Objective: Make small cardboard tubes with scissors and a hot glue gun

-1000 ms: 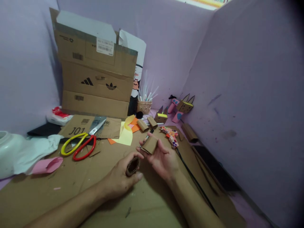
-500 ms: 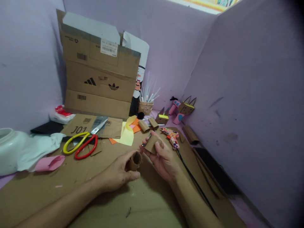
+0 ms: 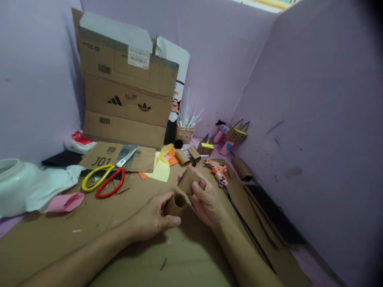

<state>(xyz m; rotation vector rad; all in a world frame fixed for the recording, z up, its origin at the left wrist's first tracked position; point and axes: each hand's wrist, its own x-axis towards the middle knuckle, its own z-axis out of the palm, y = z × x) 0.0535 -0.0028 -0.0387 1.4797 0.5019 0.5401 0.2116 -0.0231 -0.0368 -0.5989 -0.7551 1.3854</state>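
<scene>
My left hand [image 3: 154,218] is closed around a small rolled cardboard tube [image 3: 177,203], its open end facing up and right. My right hand [image 3: 206,201] grips a second brown cardboard piece [image 3: 188,181], folded or rolled, held just above and touching the tube. Both hands hover low over a brown cardboard sheet [image 3: 89,235] that covers the work surface.
Scissors with one yellow and one red handle [image 3: 104,181] lie to the left. A patterned glue gun [image 3: 217,169] with a black cord [image 3: 248,231] lies right of my hands. Behind stand a large cardboard box [image 3: 125,91], a cup of sticks [image 3: 184,133], cardboard figures [image 3: 233,135], loose tubes [image 3: 182,156].
My right hand has turned over and closed on its cardboard piece, bringing it down against the tube. My left hand tilted the tube so its opening shows.
</scene>
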